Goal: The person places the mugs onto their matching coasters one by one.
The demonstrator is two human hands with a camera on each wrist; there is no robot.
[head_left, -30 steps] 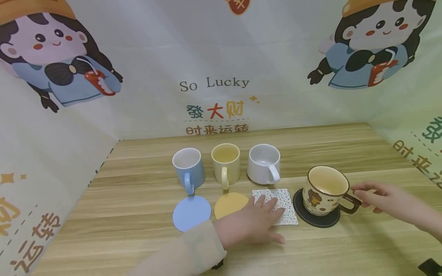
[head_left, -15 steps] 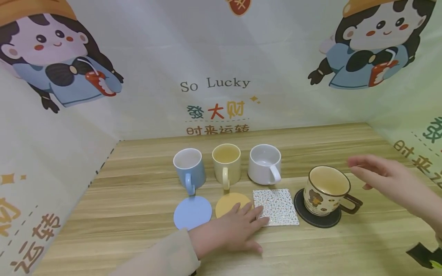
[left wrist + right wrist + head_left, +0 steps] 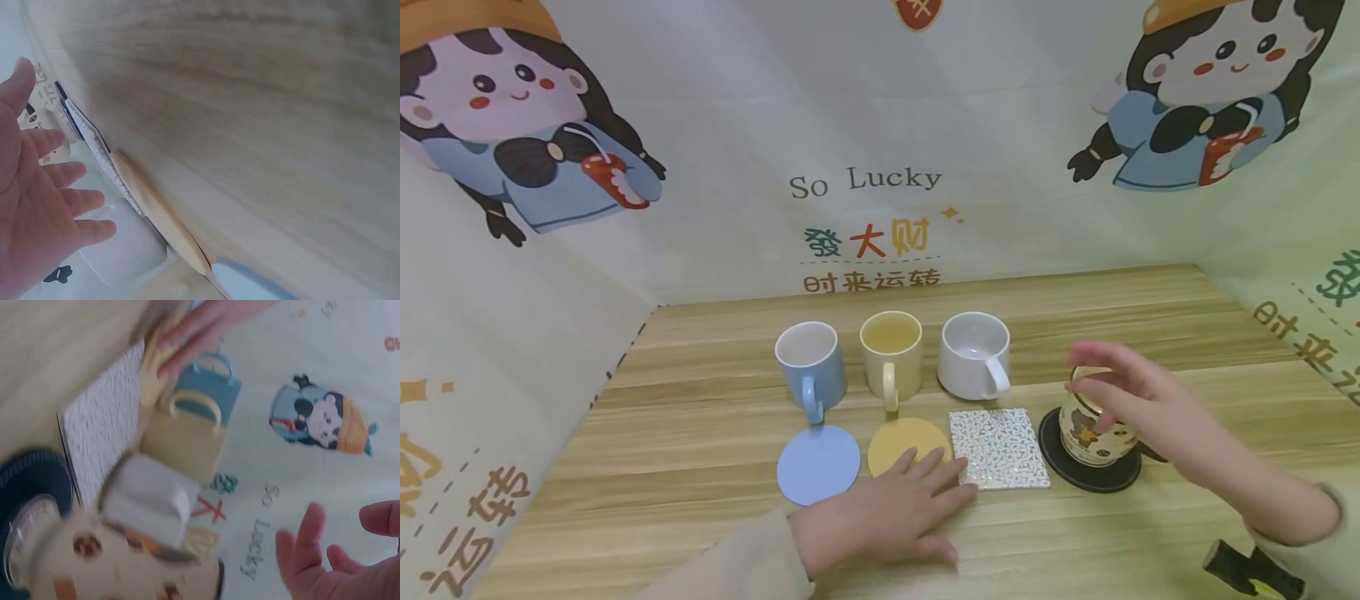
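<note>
My left hand (image 3: 898,512), fingers spread, hovers low at the near edge of the yellow round coaster (image 3: 904,446) and the left side of the white patterned square coaster (image 3: 1000,450). My right hand (image 3: 1138,400) is in the air in front of the bear-print mug (image 3: 1093,437), fingers loosely bent with nothing in them; it covers part of the mug's rim and handle. That mug stands upright on a black round coaster (image 3: 1054,458). In the right wrist view, the right hand (image 3: 344,569) is apart from the mug (image 3: 112,569).
Behind the coasters stand a blue mug (image 3: 827,375), a pale yellow mug (image 3: 906,367) and a white mug (image 3: 962,367), handles toward me. A blue round coaster (image 3: 818,467) lies at the left. Printed cloth (image 3: 730,167) walls the wooden table (image 3: 647,467) at back and sides.
My right hand has let go of the bear mug's handle, risen and swung left across the mug. My left hand has slid left off the square coaster. The mugs and coasters have stayed put.
</note>
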